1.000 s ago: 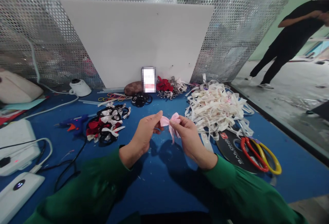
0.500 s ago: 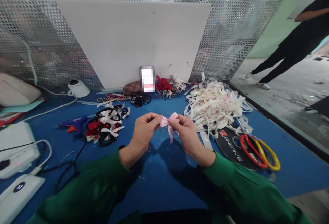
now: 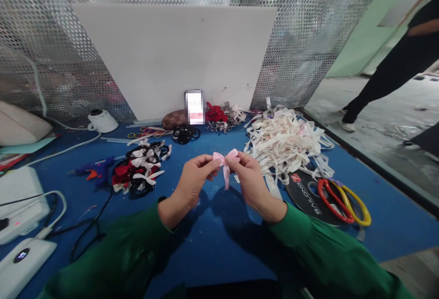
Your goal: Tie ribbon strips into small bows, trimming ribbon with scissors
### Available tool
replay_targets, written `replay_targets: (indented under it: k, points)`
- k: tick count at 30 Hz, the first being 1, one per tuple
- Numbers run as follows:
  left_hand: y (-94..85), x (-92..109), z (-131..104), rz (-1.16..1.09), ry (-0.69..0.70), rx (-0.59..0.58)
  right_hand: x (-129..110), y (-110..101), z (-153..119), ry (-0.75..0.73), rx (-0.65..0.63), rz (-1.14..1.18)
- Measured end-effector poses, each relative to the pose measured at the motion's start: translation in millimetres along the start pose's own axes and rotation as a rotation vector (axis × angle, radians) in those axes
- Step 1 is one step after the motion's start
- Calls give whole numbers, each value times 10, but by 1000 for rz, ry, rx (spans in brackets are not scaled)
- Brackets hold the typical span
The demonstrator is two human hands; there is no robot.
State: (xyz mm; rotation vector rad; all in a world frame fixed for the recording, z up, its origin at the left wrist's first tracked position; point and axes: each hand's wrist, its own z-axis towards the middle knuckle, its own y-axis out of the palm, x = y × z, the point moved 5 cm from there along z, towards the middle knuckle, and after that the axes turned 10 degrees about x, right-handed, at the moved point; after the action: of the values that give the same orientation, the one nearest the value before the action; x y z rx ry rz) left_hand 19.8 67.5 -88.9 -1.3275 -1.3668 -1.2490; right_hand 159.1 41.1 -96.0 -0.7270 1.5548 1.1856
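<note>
A pink ribbon bow [image 3: 227,173] is held between my two hands over the middle of the blue table, one tail hanging down. My left hand [image 3: 195,179] pinches its left side between thumb and fingers. On the other side, my right hand [image 3: 249,178] grips the right loop near the knot. Left of my hands lies a pile of finished-looking bow hair ties [image 3: 140,171] in black, white and red. To the right is a heap of cream ribbon strips [image 3: 284,139].
Red-and-yellow-handled scissors [image 3: 338,203] rest on a black disc [image 3: 305,194] at the right. A blue glue gun [image 3: 98,168] and white power banks [image 3: 25,262] with cables are at the left. A phone [image 3: 195,107] leans on the white board [image 3: 178,52]. A person [image 3: 391,70] stands beyond.
My left fingers have shifted slightly down the bow, so its left loop shows more. The view has moved a little, and the person at the right has changed stance.
</note>
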Motion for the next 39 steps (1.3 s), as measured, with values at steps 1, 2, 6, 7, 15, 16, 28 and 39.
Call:
replay_targets:
  k: [1, 2, 6, 7, 15, 16, 28, 39]
  points:
    - [-1, 4, -2, 11, 21, 8, -8, 7, -1, -1, -4, 3]
    - [-2, 10, -2, 18, 39, 13, -17, 15, -3, 1, -10, 4]
    - [-4, 58, -3, 68, 101, 19, -39, 33, 0, 17, -32, -19]
    - [-4, 70, -3, 85, 115, 21, -41, 31, 2, 15, -34, -21]
    - [15, 37, -5, 100, 97, -1, 38, 15, 14, 58, -33, 90]
    - [18, 35, -7, 112, 104, 0, 52, 13, 15, 64, -30, 98]
    - [57, 62, -62, 288, 339, -22, 190, -4, -9, 303, 52, 241]
    - [39, 68, -6, 250, 264, -30, 74, -25, 38, 104, 29, 70]
